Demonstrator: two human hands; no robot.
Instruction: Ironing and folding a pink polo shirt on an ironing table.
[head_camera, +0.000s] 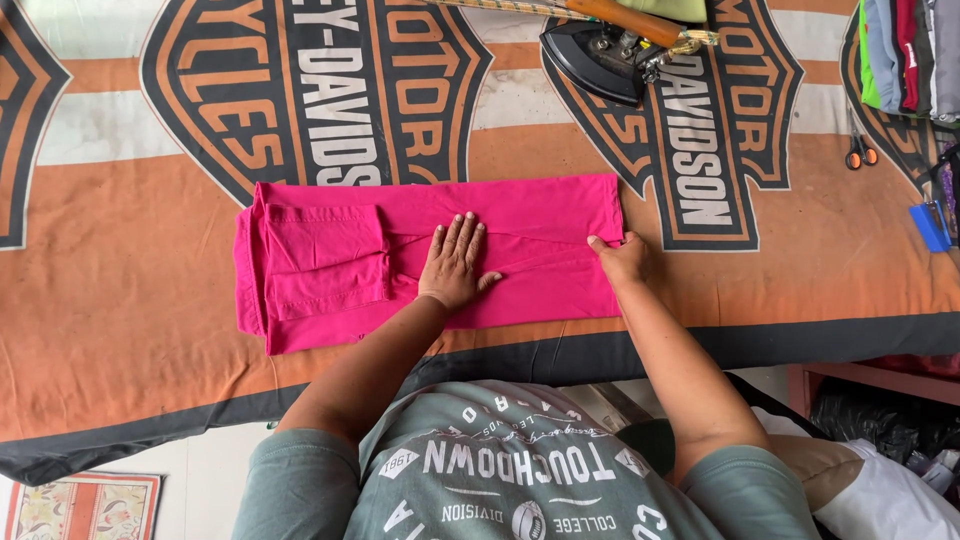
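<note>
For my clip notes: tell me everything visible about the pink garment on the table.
The pink garment is bright magenta, soft knit-looking fabric, folded into a long flat rectangle lying across an orange, black and white printed cloth. A sleeve is folded over its left part, with creases running toward the middle. The left hand presses flat on its centre, fingers spread; the right hand pinches its right edge. Nothing else touches it.
</note>
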